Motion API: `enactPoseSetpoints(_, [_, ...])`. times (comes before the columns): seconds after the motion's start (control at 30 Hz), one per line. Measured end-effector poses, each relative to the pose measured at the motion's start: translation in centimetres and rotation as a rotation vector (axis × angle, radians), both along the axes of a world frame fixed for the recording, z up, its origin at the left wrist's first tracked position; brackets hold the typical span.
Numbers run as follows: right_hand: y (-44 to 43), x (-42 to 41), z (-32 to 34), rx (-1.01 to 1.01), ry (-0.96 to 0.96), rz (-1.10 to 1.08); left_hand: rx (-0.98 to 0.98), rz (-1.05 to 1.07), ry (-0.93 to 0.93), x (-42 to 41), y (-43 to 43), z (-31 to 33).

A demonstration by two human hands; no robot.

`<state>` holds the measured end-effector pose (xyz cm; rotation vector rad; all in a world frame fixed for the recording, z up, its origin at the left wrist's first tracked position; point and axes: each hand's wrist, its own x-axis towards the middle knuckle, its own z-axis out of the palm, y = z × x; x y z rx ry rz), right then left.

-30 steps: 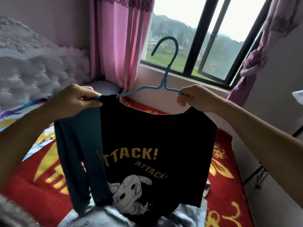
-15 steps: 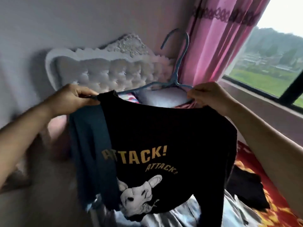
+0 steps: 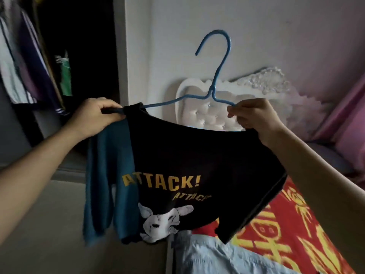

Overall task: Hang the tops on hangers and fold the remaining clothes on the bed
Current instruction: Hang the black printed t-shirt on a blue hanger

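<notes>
1. Head view, far left of the hanger (image 3: 211, 93): an open wardrobe (image 3: 83, 46) holds hung clothes (image 3: 29, 66), blurred.
2. At the hanger's left end: my left hand (image 3: 96, 115), fingers curled tight around that end and the shoulder of the top (image 3: 197, 155).
3. Below the hanger: the top hangs in the air, black with a teal sleeve on its left, yellow "ATTACK!" lettering and a white animal print. The hanger's left arm enters the collar, and the neckline sags beneath the hook's stem.
4. Behind the hanger: a white tufted headboard (image 3: 207, 115) against the wall.
5. At the hanger's right end: my right hand (image 3: 254, 115), fingertips pinching the wire and gripping the top's other shoulder.
6. Below and right of the hanger: a red and yellow bed cover (image 3: 286, 224), with a pale blue garment (image 3: 217, 256) lying on it under the top's hem.
</notes>
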<state>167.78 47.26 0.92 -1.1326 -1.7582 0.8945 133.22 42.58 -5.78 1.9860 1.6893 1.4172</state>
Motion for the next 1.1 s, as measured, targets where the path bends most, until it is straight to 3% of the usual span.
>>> enactPoseSetpoints(0.3, [3.9,-10.3,0.3,-0.068,0.029,0.039,-0.003,0.237,0.18,-8.7,1.3,-0.9])
enactPoseSetpoints(0.6, [9.1,-25.3,-1.3,-0.159,-0.042,-0.05,-0.162,0.248,0.182,-22.0,3.9,-2.8])
enactPoseSetpoints(0.77, [12.3,-31.2,-2.2,-0.296,0.027,-0.116,-0.113,0.308,0.18,-28.0,4.5,-3.5])
enactPoseSetpoints(1.1, [21.9,-44.4,-2.8,-0.51,0.202,0.037,-0.196,0.39,0.216,-37.7,9.3,-6.2])
